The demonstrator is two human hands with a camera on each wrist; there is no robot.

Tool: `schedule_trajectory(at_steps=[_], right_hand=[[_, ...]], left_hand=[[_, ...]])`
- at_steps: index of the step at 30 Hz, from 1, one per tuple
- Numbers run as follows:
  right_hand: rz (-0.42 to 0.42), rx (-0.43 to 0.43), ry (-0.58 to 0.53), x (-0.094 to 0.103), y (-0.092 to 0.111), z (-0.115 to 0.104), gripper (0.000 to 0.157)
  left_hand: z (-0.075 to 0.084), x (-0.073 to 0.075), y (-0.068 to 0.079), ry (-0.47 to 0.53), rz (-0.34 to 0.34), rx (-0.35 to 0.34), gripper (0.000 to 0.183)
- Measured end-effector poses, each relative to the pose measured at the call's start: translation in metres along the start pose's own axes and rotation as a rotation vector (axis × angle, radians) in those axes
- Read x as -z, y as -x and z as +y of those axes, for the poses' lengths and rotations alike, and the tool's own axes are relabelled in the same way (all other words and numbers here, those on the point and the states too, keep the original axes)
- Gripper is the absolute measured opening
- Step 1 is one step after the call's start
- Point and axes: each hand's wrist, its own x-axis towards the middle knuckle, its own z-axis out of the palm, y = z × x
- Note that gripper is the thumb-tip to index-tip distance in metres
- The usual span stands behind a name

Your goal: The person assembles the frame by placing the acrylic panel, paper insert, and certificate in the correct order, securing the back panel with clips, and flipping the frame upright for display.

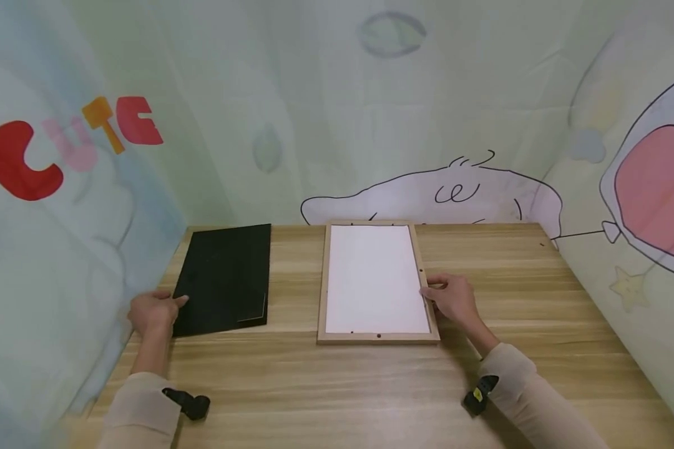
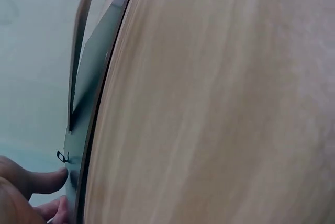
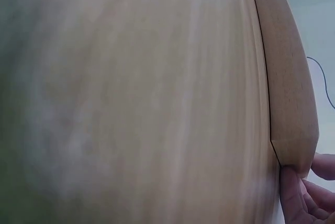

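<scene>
A flat black backing board (image 1: 219,274) lies on the left part of the table. My left hand (image 1: 154,312) pinches its left edge, thumb on top. In the left wrist view a thin flap (image 2: 78,41) stands up at an angle from the board, and a small metal loop (image 2: 62,156) shows near the thumb. At the middle lies a light wooden picture frame (image 1: 322,280) with a white sheet (image 1: 373,274) inside its rim. My right hand (image 1: 454,298) grips the frame's right side, thumb over the rim; the fingers are partly hidden behind the wood.
The wood-grain table (image 1: 292,386) reaches back to a printed cloth wall (image 1: 326,125). More cloth closes in the left and right sides. Black wrist cameras sit on both sleeves. Bare tabletop lies between the board and the frame.
</scene>
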Motion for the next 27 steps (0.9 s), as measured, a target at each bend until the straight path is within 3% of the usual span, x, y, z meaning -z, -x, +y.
schedule_trajectory(at_steps=[5,13,18,21,27], right_hand=[[0.013,0.001,0.003,-0.002,0.000,0.001,0.032],[0.013,-0.004,0.002,-0.003,-0.002,0.000,0.034],[0.013,-0.006,0.004,-0.003,-0.001,0.001,0.033],[0.008,-0.008,-0.005,-0.003,-0.001,0.002,0.033],[0.001,-0.004,-0.005,-0.003,-0.002,0.002,0.035]], left_hand=[[-0.003,-0.003,-0.004,-0.016,0.035,0.023,0.048],[0.002,-0.004,-0.009,-0.146,0.034,0.047,0.046],[0.008,-0.001,-0.012,-0.206,-0.037,0.097,0.051],[0.010,0.003,-0.010,-0.138,-0.129,0.098,0.056],[0.008,0.013,-0.007,0.130,-0.304,0.087,0.066]])
